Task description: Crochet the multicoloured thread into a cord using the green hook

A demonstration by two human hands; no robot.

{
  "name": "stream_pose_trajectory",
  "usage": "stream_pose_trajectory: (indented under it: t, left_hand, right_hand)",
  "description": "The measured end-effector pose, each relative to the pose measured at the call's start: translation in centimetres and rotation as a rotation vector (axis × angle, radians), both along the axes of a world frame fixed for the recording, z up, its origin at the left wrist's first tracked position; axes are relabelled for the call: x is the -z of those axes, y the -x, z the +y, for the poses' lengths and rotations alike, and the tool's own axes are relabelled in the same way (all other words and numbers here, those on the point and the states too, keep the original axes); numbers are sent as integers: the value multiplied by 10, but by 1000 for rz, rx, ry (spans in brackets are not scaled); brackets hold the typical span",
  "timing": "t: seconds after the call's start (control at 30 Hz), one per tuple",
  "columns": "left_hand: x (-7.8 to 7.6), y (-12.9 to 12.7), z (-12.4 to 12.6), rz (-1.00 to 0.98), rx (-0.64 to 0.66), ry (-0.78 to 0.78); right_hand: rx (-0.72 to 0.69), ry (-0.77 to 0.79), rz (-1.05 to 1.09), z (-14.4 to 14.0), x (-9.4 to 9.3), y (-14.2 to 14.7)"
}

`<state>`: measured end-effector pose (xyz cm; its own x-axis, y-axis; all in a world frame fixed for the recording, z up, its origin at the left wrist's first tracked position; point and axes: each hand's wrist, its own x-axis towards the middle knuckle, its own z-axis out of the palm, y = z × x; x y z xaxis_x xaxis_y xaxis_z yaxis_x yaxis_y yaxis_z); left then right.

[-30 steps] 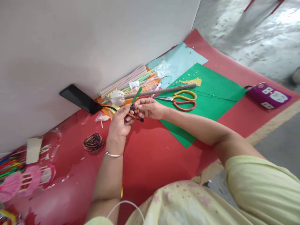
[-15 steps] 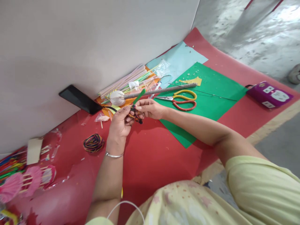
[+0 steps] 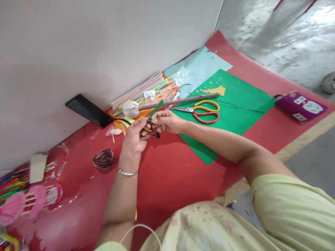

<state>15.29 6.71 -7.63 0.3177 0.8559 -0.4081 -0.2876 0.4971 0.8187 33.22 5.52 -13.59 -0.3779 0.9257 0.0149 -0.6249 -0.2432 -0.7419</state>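
Note:
Both hands meet over the red sheet around a small bundle of dark multicoloured cord (image 3: 156, 134). My left hand (image 3: 136, 133), with a silver bangle at the wrist, pinches the bundle from the left. The fingers of my right hand (image 3: 167, 121) are closed on its other side. A green strip (image 3: 157, 108) sticks up from between the fingertips; how it joins the cord is hidden. Just beyond the hands lies a grey stick (image 3: 180, 100) with a white wrapped head (image 3: 131, 109). Scissors (image 3: 200, 111) with one yellow and one red handle rest beside it.
A coil of the same cord (image 3: 104, 159) lies left of my left wrist. Behind are a phone (image 3: 89, 110) against the wall and drinking straws (image 3: 146, 89). Green paper (image 3: 235, 104) and a purple pouch (image 3: 300, 105) are to the right, pink paper fans (image 3: 38, 200) at far left.
The green strip and the cord ends have shifted very slightly to the right between my fingers. Both hands keep the same grip, and everything on the table stays put.

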Motion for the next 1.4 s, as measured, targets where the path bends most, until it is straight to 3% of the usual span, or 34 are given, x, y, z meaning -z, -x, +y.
stream_pose_trajectory:
  t: [0.87,1.4]
  left_hand:
    - [6,0,1,38,42,-39]
    - [3,-5,-3,84,-35,-79]
  right_hand:
    - [55,40,-65,-1,-2,3]
    - [120,44,-124,1,7,6]
